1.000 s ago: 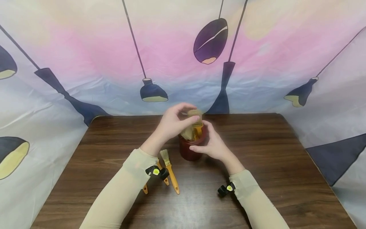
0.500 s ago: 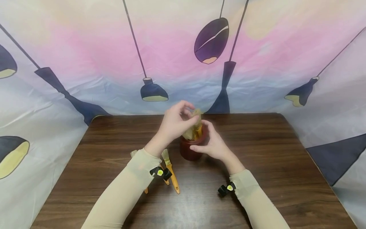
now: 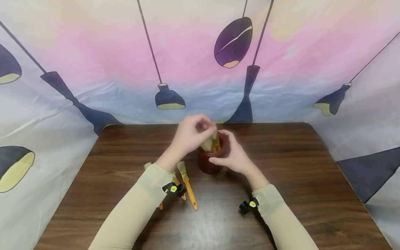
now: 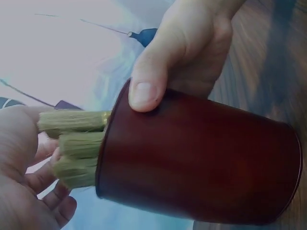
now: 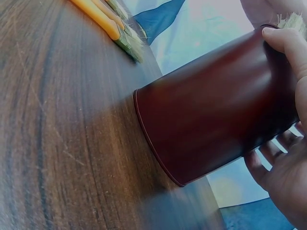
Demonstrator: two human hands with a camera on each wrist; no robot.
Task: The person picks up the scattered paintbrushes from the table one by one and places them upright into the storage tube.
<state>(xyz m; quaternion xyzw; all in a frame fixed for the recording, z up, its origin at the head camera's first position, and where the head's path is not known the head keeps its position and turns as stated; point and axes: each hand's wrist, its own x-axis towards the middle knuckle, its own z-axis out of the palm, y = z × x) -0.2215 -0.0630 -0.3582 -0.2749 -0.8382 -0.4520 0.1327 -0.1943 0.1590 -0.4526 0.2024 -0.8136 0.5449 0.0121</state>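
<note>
A dark red cup [image 3: 210, 163] stands upright near the far side of the table, with several paintbrushes [image 4: 79, 146] in it, bristles up. My right hand [image 3: 234, 156] grips the cup's right side, thumb in front near the rim, as the right wrist view also shows. Over the opening, my left hand [image 3: 193, 135] has its thumb and fingers at the bristles of one brush, pinching it; the fingertips are partly hidden in the head view. In the left wrist view, the brush bristles project past the rim, with left fingers close around them. The handles are hidden inside the cup.
Left of the cup, a loose paintbrush [image 3: 189, 185] with a yellow-orange handle lies on the brown wooden table [image 3: 281, 166]. More brushes lie beside it, partly covered by the left forearm. A printed cloth [image 3: 200, 52] hangs behind the table.
The brush at my left fingers has sunk lower into the cup, and the left hand has come down slightly with it. The right hand keeps its hold on the cup.
</note>
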